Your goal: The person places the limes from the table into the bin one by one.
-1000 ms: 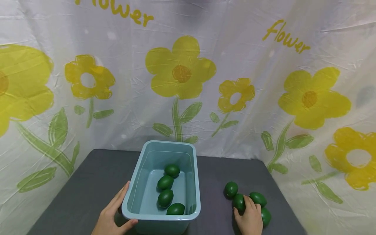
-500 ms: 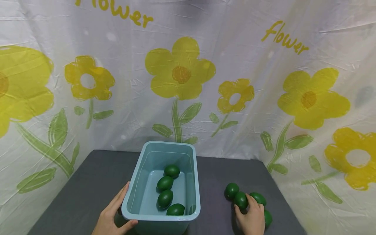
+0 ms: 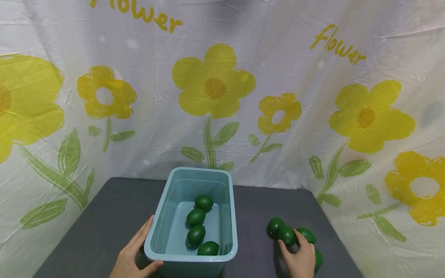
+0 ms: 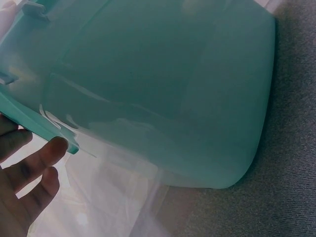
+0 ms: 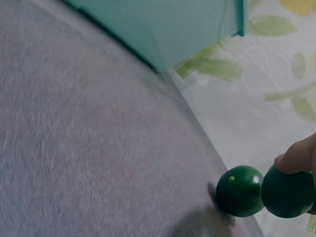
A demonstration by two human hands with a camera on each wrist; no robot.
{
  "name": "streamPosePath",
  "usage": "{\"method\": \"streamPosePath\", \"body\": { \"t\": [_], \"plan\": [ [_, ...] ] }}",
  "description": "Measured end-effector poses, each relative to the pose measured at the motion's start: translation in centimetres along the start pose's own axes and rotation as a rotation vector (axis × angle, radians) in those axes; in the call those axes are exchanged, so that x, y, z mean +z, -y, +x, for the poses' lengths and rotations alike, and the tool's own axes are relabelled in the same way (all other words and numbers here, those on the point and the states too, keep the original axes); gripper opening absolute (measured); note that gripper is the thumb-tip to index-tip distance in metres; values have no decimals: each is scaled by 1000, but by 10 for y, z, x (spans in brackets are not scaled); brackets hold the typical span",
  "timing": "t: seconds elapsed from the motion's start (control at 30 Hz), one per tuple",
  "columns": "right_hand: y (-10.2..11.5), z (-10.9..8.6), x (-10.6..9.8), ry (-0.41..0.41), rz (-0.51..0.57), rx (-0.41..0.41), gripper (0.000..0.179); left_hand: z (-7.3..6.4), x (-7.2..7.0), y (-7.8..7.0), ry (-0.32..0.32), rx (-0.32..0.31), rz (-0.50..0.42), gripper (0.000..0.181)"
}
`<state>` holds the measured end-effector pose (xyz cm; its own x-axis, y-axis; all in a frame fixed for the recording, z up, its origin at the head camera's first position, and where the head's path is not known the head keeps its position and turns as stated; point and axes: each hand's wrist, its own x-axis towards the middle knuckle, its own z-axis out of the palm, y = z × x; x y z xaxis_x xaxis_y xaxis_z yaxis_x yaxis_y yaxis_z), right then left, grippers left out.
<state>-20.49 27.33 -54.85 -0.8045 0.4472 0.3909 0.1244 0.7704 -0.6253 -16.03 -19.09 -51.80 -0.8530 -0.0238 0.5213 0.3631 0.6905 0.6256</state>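
A light blue plastic bin (image 3: 190,258) stands on the dark grey table, with several glossy dark green oval fruits (image 3: 196,235) inside. My left hand (image 3: 133,253) grips its near left corner, thumb on the front rim and fingers along the left side. In the left wrist view, fingertips (image 4: 58,144) are at the rim. To the right of the bin, my right hand (image 3: 299,256) pinches a green fruit (image 3: 286,235) between thumb and fingers. Another fruit (image 5: 240,191) is right beside the held one; two more lie behind and beside the hand, partly hidden by it.
The grey table (image 3: 252,216) runs back to a white curtain (image 3: 153,127) printed with yellow flowers, which also hangs at both sides. The bin's high walls stand between my two hands.
My right hand and the fruit in its fingers have shifted slightly right and away. The neighbouring fruit has moved slightly right too. The left hand and the bin have stayed put.
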Motion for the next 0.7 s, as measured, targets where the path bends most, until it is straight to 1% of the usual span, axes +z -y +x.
{"method": "streamPosePath", "body": {
  "t": [0.07, 0.2, 0.3, 0.43, 0.53, 0.63, 0.7],
  "plan": [
    [1, -1, -1, 4, 26, 26, 66, 0, 0, 0, -2, 2, -7, 112],
    [5, -1, -1, 33, 73, 105, 71, 0, 1, 0, -9, 13, -29, 110],
    [10, -1, 0, 77, 102, 181, 75, 1, 1, 0, -13, 21, -39, 110],
    [15, -1, 2, 127, 151, 250, 78, 1, 1, 1, -6, 22, -38, 112],
    [20, -1, 5, 164, 233, 302, 82, 0, 0, 1, -6, 22, -38, 112],
    [25, -2, 9, 190, 348, 348, 84, 0, 1, 0, -11, 25, -41, 112],
    [30, -3, 12, 199, 412, 365, 85, 0, 1, 0, -13, 26, -44, 112]
  ]
}}
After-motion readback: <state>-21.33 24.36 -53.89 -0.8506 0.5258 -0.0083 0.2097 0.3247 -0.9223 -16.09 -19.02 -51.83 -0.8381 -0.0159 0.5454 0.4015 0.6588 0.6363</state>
